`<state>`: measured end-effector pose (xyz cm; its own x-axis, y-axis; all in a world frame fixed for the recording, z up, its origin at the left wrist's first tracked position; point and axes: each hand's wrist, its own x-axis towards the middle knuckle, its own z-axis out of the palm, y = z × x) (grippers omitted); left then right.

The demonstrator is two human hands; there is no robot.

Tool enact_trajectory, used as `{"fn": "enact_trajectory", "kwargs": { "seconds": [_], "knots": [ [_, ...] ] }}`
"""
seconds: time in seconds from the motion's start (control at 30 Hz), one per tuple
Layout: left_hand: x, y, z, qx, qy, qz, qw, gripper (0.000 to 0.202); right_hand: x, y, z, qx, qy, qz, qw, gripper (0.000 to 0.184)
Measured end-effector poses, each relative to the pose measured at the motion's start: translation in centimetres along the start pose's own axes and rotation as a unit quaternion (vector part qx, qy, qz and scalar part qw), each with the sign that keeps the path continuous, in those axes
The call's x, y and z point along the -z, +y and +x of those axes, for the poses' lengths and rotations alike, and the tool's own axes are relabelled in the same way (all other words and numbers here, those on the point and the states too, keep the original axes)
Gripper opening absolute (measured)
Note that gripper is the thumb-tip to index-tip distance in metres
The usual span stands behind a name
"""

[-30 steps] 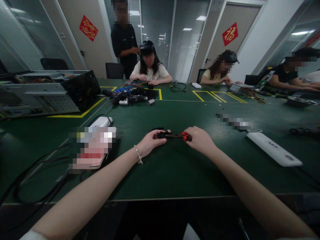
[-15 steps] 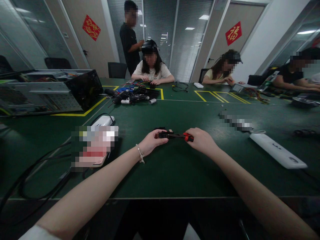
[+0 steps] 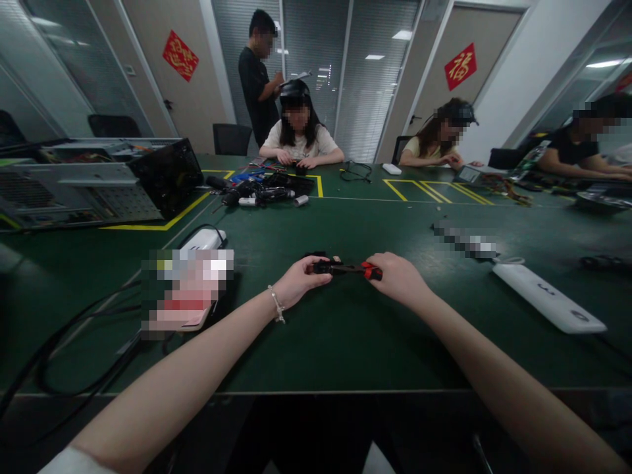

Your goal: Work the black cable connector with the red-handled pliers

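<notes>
My right hand (image 3: pixel 395 280) is closed around the red-and-black handles of a pair of pliers (image 3: pixel 355 268), whose dark metal jaws point left. My left hand (image 3: pixel 301 280), wearing a bracelet, pinches a small black part (image 3: pixel 323 266) between thumb and fingers. The pliers' tips meet this part, but the exact contact is too small and dark to make out. Just behind the left fingertips another dark piece shows, with a small pale bit beside it. Both hands are over the middle of the green table (image 3: pixel 316 342).
A phone (image 3: pixel 197 316), partly blurred, lies left beside a white power bank (image 3: pixel 205 240) and black cables (image 3: pixel 44 368). Another white power bank (image 3: pixel 548 296) is at right. An open computer case (image 3: pixel 99 187) stands far left; tools and cables (image 3: pixel 266 191) are piled ahead. Several people are beyond.
The pliers have turned slightly in my right hand, so their jaws look broader. My hands otherwise stay in place. The standing person behind now shows a clipboard or paper.
</notes>
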<state>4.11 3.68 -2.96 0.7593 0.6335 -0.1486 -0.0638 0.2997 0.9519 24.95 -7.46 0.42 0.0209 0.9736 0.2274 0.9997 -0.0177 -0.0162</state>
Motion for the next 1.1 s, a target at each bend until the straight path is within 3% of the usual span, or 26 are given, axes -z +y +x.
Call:
{"fn": "enact_trajectory", "kwargs": {
  "seconds": [0.13, 0.33, 1.1],
  "knots": [
    [0.0, 0.0, 0.0, -0.004, 0.0, 0.006, 1.0, 0.044, 0.2, 0.0, 0.0, 0.019, 0.019, -0.017, 0.999, 0.016],
    [-0.1, 0.5, -0.3, 0.008, -0.001, -0.003, 1.0, 0.043, -0.3, 0.1, -0.1, -0.005, -0.015, 0.025, 1.0, 0.015],
    [0.6, -0.5, 0.4, -0.007, -0.001, -0.006, 1.0, 0.044, 0.0, -0.3, 0.1, 0.008, 0.024, -0.021, 0.999, 0.02]
  ]
}}
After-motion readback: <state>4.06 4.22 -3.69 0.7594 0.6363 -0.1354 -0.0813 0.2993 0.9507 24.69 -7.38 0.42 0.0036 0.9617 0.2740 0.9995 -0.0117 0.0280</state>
